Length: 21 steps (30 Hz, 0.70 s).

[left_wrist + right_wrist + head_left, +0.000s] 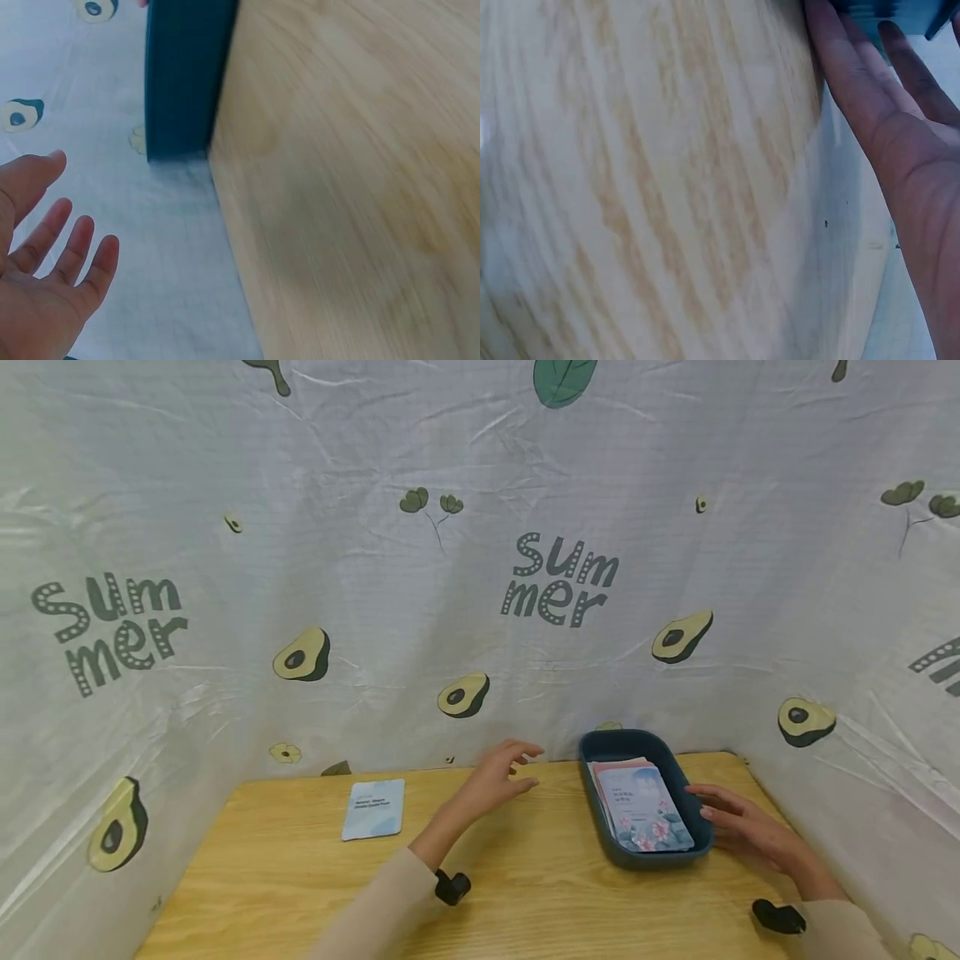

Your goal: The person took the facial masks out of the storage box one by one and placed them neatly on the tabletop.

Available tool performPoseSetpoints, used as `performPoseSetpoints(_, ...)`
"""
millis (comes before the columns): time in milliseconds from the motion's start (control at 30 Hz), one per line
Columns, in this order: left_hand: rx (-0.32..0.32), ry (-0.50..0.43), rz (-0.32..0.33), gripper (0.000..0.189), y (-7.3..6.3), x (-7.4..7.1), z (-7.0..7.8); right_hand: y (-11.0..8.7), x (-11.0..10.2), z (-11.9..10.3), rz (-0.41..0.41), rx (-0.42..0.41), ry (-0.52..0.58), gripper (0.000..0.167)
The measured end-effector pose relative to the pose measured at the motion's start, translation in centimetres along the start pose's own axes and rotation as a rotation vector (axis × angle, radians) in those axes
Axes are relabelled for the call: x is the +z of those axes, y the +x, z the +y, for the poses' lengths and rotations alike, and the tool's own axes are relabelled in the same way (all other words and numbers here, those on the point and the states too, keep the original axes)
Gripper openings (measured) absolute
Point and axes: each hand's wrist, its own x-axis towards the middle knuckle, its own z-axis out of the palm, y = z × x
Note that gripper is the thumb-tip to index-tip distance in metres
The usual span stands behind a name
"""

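A dark blue plastic basket (617, 852) stands at the right of the table, holding several flat packets; the top floral packet (643, 810) is pale blue with pink flowers. Beside the basket's right wall is my right hand (753, 833), its fingers extended at the rim; in the right wrist view the fingertips meet the basket's edge, though a firm grip does not show. My left hand (491, 783) hovers over the table left of the basket, fingers loosely bent with nothing in them. Farther left a single light blue packet (373, 810) lies flat on the wood.
The wooden table (285, 860) backs onto a white curtain (375, 610) printed with avocados and "summer" lettering, which also hangs along both sides. A black wrist camera (452, 887) sits on the left wrist and another camera (778, 917) on the right.
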Motion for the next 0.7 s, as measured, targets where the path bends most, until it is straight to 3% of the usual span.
performPoseSetpoints(367,0.007,-0.187,0.031,0.044,2.6,1.2,3.0,-0.2,0.8,0.3,0.05,0.0,-0.049,0.051)
performPoseSetpoints(700,-0.015,-0.251,-0.006,0.041,5.3,2.5,4.6,-0.3,1.0,0.0,0.121,0.041,-0.117,0.054)
